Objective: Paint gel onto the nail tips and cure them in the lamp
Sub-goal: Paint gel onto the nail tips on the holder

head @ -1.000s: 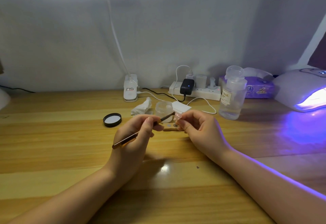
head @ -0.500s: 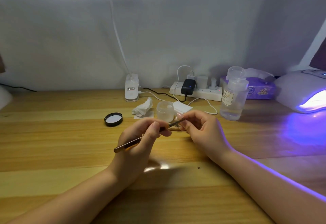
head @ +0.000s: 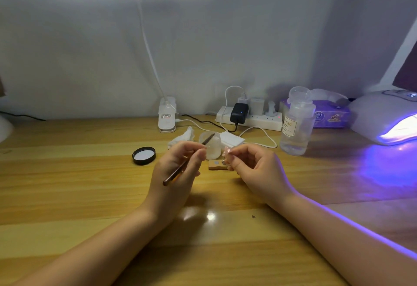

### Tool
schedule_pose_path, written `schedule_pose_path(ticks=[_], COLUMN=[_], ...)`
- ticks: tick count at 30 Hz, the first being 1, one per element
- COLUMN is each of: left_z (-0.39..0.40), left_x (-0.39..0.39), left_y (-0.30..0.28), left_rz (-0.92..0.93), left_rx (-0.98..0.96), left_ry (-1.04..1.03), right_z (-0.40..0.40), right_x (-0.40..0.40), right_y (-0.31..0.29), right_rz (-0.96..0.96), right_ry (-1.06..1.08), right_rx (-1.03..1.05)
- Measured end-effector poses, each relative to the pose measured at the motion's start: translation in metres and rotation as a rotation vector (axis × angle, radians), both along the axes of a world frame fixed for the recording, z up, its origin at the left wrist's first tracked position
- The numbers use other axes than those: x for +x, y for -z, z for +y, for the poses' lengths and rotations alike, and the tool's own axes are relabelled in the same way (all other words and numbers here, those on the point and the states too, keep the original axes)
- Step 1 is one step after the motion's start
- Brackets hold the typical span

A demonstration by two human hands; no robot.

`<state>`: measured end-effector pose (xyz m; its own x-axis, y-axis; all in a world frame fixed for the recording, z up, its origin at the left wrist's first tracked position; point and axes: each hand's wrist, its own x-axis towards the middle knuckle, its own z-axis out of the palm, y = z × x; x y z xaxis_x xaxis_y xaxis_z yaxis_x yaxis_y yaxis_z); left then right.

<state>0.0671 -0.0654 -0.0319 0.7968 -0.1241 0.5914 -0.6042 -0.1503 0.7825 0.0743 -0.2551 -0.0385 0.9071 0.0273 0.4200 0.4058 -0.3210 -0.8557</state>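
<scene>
The painting step is in hand: the left hand [head: 178,170] pinches the brush [head: 187,161] at the gel jar [head: 211,144] mid-surface, the right hand [head: 252,166] pinches a nail tip [head: 226,151], and loaded bristles must probably meet it next.

A small pale-pink translucent nail tip [head: 226,150] sat pinched at the fingertips above a little light-wood holder block [head: 216,164] lying flat on the desk. A slim copper-toned gel brush [head: 180,168] slanted from seven o'clock up to one o'clock, its dark bristles over an open frosted gel jar [head: 212,146]. At three o'clock a white domed curing lamp [head: 383,116] glowed violet.
</scene>
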Motion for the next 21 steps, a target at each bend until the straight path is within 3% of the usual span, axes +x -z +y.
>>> schedule_pose_path(ticks=[4, 10, 21], left_z=[0.0028, 0.0036, 0.0028], left_x=[0.0052, 0.0061, 0.0088], left_y=[0.0017, 0.0046, 0.0075], left_rz=[-0.028, 0.131, 0.211], left_rx=[0.201, 0.389, 0.476], left_ry=[-0.022, 0.052, 0.134], right_z=[0.0004, 0.0014, 0.0027], right_x=[0.0003, 0.0008, -0.0015], right_y=[0.0017, 0.0024, 0.0007], right_rz=[-0.012, -0.005, -0.041], right_ry=[0.026, 0.045, 0.053], right_rx=[0.003, 0.032, 0.01])
